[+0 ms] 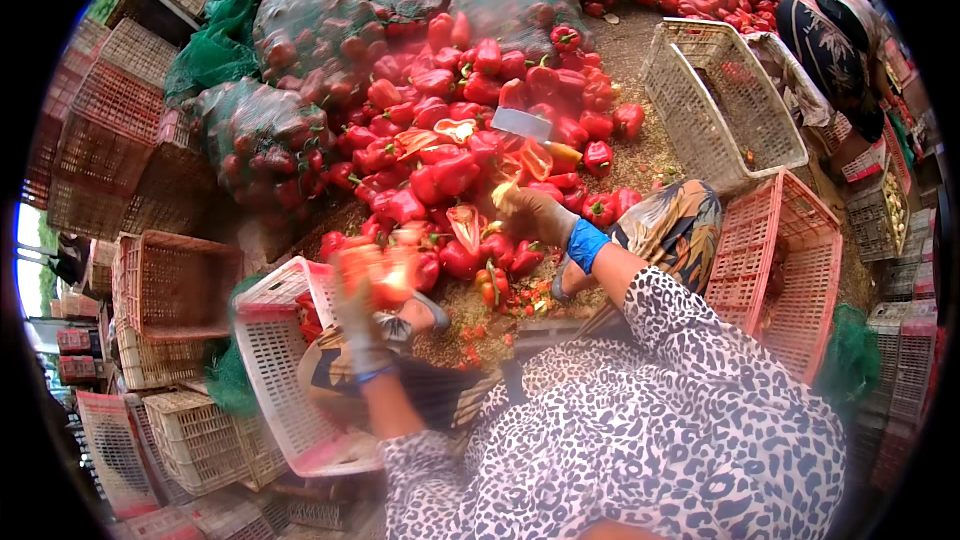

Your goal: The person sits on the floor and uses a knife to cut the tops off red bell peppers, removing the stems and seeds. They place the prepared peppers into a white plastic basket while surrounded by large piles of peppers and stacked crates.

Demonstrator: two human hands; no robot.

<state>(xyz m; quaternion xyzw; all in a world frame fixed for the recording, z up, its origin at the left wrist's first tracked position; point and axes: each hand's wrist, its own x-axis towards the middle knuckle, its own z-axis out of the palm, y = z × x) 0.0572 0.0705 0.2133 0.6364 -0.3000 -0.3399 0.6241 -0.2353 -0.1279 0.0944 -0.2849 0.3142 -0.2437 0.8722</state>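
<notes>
My left hand (358, 326), in a pale glove and blurred by motion, holds red bell pepper pieces (381, 270) over the rim of a white and pink plastic crate (281, 360). At the fingertips of my gloved right hand (546, 216) is a pale yellow piece (505, 196), seemingly a pepper core. A heap of red bell peppers (457, 172) lies before me. On it rests a knife with a broad blade (520, 123) and a yellowish handle (564, 153). Cut pepper halves, such as one pepper half (465, 227), lie on the heap.
Green mesh sacks full of peppers (315, 22) stand behind the heap. To the right are a pale crate (724, 101) and a pink crate (780, 270). Stacked crates (112, 127) line the left. Another person (832, 44) bends at the upper right. Seeds and scraps (480, 330) litter the ground.
</notes>
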